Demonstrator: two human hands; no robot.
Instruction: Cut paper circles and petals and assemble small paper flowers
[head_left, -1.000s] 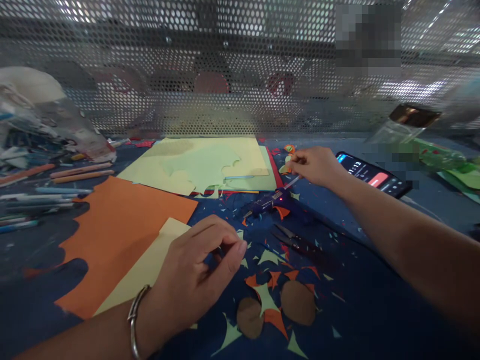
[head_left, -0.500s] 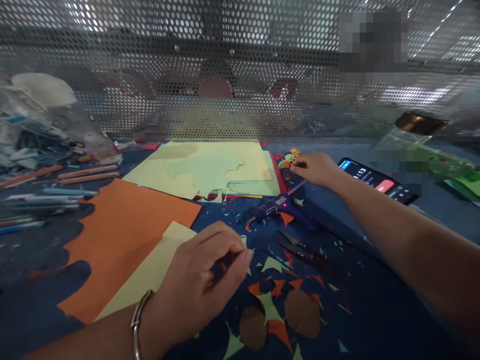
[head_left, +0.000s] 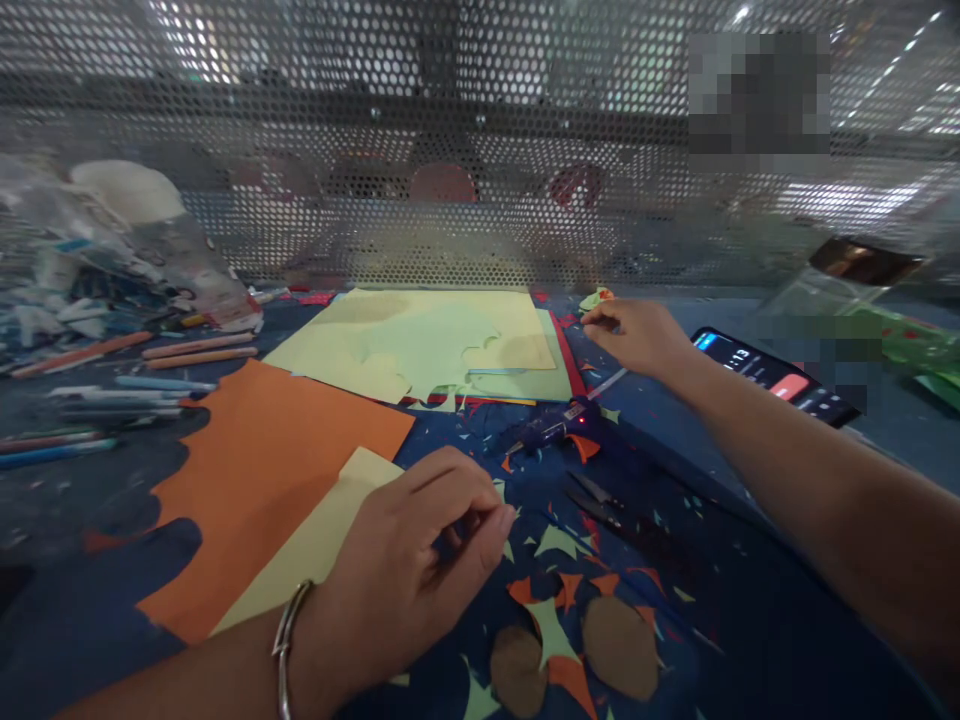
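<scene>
My left hand (head_left: pixel 424 565) rests low in the middle with a bangle on its wrist. Its thumb and forefinger are pinched together at the edge of a pale yellow sheet (head_left: pixel 311 545); what they hold is hidden. My right hand (head_left: pixel 637 335) reaches far forward, fingers curled together, its tips beside small green and orange paper bits (head_left: pixel 598 297). A purple glue gun (head_left: pixel 559 430) with a red light lies between the hands, with dark scissors (head_left: pixel 600 497) just in front of it.
An orange sheet (head_left: pixel 262 455) and yellow-green sheets (head_left: pixel 427 340) lie on the dark blue table. Paper scraps and two brown ovals (head_left: pixel 619 645) lie near me. Pens (head_left: pixel 112 385) and a plastic bag (head_left: pixel 135 245) are on the left, a lit phone (head_left: pixel 772 375) on the right, and a perforated metal wall (head_left: pixel 450 150) behind.
My right hand left the glue stick at the back of the glue gun and moved farther forward to the small paper bits. My left hand stayed pinched in place.
</scene>
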